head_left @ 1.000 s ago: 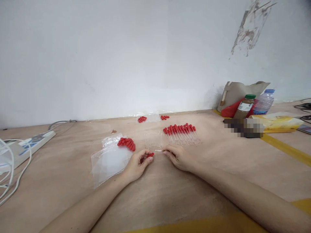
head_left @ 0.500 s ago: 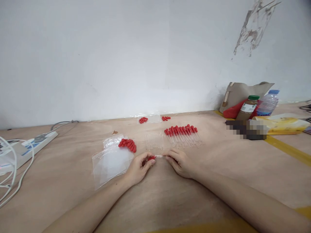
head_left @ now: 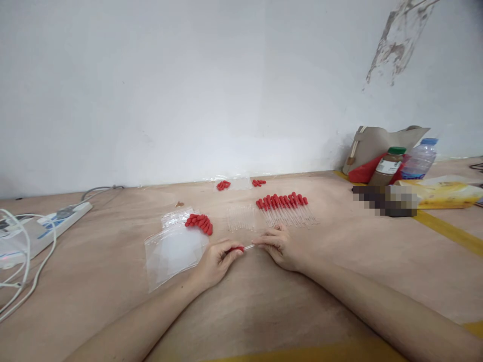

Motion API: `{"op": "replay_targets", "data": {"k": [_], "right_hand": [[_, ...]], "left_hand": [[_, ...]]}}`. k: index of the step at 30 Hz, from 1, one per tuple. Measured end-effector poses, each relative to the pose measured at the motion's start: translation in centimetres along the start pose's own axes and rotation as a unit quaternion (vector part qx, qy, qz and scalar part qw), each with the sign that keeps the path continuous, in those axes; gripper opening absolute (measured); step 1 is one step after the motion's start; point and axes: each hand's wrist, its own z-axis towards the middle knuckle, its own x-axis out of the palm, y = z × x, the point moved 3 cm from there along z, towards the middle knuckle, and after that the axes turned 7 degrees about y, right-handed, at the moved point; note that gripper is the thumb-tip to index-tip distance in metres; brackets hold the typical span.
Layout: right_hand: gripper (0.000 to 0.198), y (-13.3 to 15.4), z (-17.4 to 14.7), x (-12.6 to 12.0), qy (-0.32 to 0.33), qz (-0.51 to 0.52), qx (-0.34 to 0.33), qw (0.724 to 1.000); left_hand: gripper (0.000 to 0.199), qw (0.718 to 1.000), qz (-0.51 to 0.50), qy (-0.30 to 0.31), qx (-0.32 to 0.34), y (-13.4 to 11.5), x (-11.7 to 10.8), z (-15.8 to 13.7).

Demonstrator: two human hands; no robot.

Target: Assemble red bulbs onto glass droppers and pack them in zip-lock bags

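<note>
My left hand (head_left: 218,259) is closed around a red rubber bulb (head_left: 237,249), thumb and fingers pinching it. A thin clear dropper tube (head_left: 248,247) sticks out of the bulb to the right. At the tube's other end, the fingertips of my right hand (head_left: 279,247) pinch it. Just beyond my hands lies a row of loose clear tubes (head_left: 241,217). Right of these, several droppers with red bulbs (head_left: 283,202) lie side by side. A pile of loose red bulbs (head_left: 199,223) rests on clear zip bags (head_left: 171,256) at the left.
More red bulbs (head_left: 223,185) lie by a clear plastic bag (head_left: 240,183) near the wall. A white power strip (head_left: 64,226) with cables is far left. At right stand a green-capped bottle (head_left: 388,166), a blue-capped bottle (head_left: 419,158), a grey bag (head_left: 373,141) and a yellow packet (head_left: 445,195).
The tube has gone from nearly level to slanting up to the right, and less of it shows between my hands. The right fingers have shifted slightly left along it.
</note>
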Motion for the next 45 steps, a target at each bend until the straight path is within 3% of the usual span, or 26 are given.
{"op": "replay_targets", "data": {"k": [4,11,25,33,36,38,41,45], "right_hand": [[0.026,0.2,0.1,-0.3,0.007,-0.037,-0.008,0.999],[0.026,1.4,-0.3,-0.4,-0.026,-0.103,-0.026,0.994],[0.025,2.9,0.1,0.2,0.022,-0.057,0.006,0.998],[0.024,3.9,0.7,-0.4,0.017,-0.086,0.037,0.995],[0.024,4.3,0.5,-0.7,0.032,-0.089,0.043,0.995],[0.025,3.8,0.4,-1.1,0.044,-0.063,0.083,0.994],[0.028,1.4,0.7,-2.3,0.036,0.009,0.215,0.976],[0.028,-2.2,2.2,-4.0,-0.028,0.007,0.355,0.934]], "left_hand": [[0.02,1.0,0.01,0.019,0.009,-0.3,0.1,-0.1],[0.019,0.999,0.047,-0.004,-0.002,-0.2,0.1,-0.2],[0.02,0.996,0.083,0.028,0.03,-0.7,0.3,-0.3],[0.03,0.977,0.166,0.033,0.132,0.6,-0.7,-0.2],[0.037,0.974,0.182,0.028,0.129,0.7,-0.7,-0.5],[0.04,0.981,0.171,-0.016,0.09,0.7,-0.9,-0.6],[0.038,0.987,0.149,-0.053,0.028,0.9,-1.1,-0.6],[0.017,0.987,0.156,0.013,0.019,1.0,-0.7,-0.2]]}}
